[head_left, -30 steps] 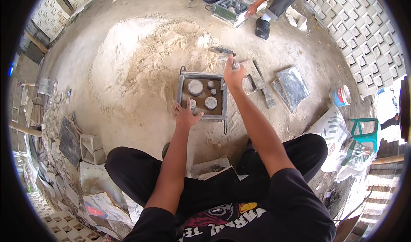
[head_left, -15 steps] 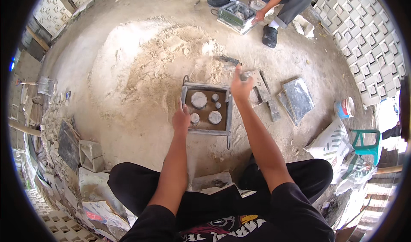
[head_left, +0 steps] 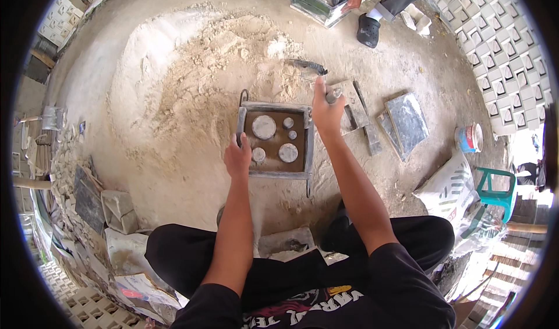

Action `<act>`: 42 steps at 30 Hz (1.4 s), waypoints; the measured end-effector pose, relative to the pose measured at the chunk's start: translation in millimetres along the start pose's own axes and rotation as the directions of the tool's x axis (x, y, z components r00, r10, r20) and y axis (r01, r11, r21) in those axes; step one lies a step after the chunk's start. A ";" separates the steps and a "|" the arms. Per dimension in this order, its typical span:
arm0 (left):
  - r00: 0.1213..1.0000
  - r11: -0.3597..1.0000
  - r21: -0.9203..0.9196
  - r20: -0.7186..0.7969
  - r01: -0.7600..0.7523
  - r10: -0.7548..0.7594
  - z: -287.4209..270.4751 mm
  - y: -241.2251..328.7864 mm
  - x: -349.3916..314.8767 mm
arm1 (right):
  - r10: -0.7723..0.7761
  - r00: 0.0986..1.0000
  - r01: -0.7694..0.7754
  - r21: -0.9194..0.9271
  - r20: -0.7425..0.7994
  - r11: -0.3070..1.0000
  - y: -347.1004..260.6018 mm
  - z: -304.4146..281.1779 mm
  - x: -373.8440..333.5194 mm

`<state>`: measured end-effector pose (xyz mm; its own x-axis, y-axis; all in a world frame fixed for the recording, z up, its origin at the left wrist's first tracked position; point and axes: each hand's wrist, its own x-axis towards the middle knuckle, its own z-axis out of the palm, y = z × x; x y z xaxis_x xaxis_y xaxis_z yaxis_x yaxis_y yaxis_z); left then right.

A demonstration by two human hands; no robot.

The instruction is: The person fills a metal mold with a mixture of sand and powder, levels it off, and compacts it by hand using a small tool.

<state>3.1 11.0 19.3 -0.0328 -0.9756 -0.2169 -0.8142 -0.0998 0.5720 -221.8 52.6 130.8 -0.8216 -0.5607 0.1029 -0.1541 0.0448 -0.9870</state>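
Observation:
In front of me a shallow rectangular mould frame (head_left: 275,174) lies on the floor, with wire loops at two corners. Packed brown material fills it, and several round pale discs, large and small, sit in that surface. My left hand (head_left: 237,155) is closed on the frame's left side, fingers over the rim. Just beyond the frame's right side, my raised right hand (head_left: 327,111) is closed round a grey round-ended bar (head_left: 334,95); the rest of it is hidden by my fingers. A dark curved tool (head_left: 308,66) lies beyond that hand.
A sandy powder heap (head_left: 198,73) spreads beyond the frame. Right of my hand lie a grey block form (head_left: 353,111), flat slabs (head_left: 406,122), a paint bucket (head_left: 468,138), a sack (head_left: 445,189) and a green stool (head_left: 496,193). A co-worker's hand (head_left: 351,2) holds another mould (head_left: 314,9).
My view has shifted slightly, moving the scene up. My left hand stays at the frame's left side, with its fingers now showing over the rim. My right hand remains raised with the grey bar.

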 end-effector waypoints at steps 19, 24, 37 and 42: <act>0.998 0.999 0.015 -0.025 -0.048 0.049 12.6 -2.0 3.2 | -0.034 0.999 0.035 -0.066 0.020 0.997 25.4 5.1 4.7; 1.000 1.000 0.018 -0.008 0.007 -0.006 0.7 -3.2 -0.3 | -0.033 0.999 0.031 -0.039 -0.038 0.999 1.1 -4.6 -9.0; 1.000 0.999 0.041 0.008 -0.005 0.005 5.5 -11.0 5.4 | 0.129 0.992 -0.128 0.076 -0.004 0.989 -14.0 -6.8 -17.7; 0.999 0.999 0.025 0.031 -0.024 0.024 6.9 7.0 -0.4 | -0.130 0.980 0.152 -0.148 0.149 0.977 31.1 -17.9 -14.8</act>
<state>-6.6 12.0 17.9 -0.0700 -0.9712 -0.2279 -0.8272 -0.0711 0.5574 -224.3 77.1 100.8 -0.7039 -0.6784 0.2105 -0.3562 0.0808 -0.9309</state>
